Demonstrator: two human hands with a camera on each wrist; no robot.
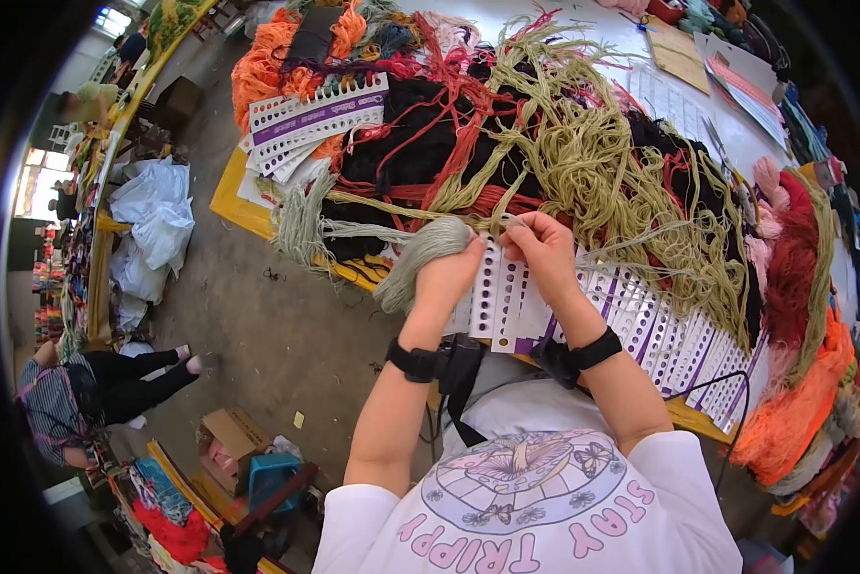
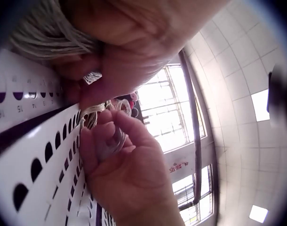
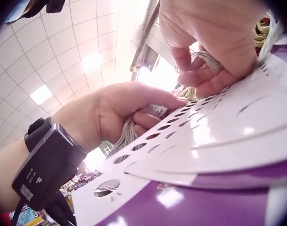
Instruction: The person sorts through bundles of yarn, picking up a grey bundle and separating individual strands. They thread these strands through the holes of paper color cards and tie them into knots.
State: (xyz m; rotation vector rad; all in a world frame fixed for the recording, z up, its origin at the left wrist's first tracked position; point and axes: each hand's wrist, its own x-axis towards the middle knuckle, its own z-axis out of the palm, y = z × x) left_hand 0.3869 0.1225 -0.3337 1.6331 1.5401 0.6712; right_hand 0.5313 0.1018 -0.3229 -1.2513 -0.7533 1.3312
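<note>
Grey thread bundle (image 1: 428, 251) is gripped in the left hand (image 1: 449, 277), its loose end hanging to the left. At the top of a white punched card (image 1: 487, 287), the right hand (image 1: 547, 256) pinches a thin strand between thumb and fingers. In the left wrist view, the left hand (image 2: 139, 37) is close above the card's row of holes, and the right hand (image 2: 129, 174) has pale strands looped round its fingers. The right wrist view shows the fingertips of the left hand (image 3: 120, 110) and right hand (image 3: 219, 42) close together at the card's edge.
Olive thread (image 1: 593, 163) and red strands (image 1: 459, 96) are heaped over black material on the table. More punched cards (image 1: 640, 325) overlap to the right; scissors (image 1: 719, 143) lie beyond them. Orange skeins (image 1: 798, 411) hang at the right edge. Another person (image 1: 86, 383) is at far left.
</note>
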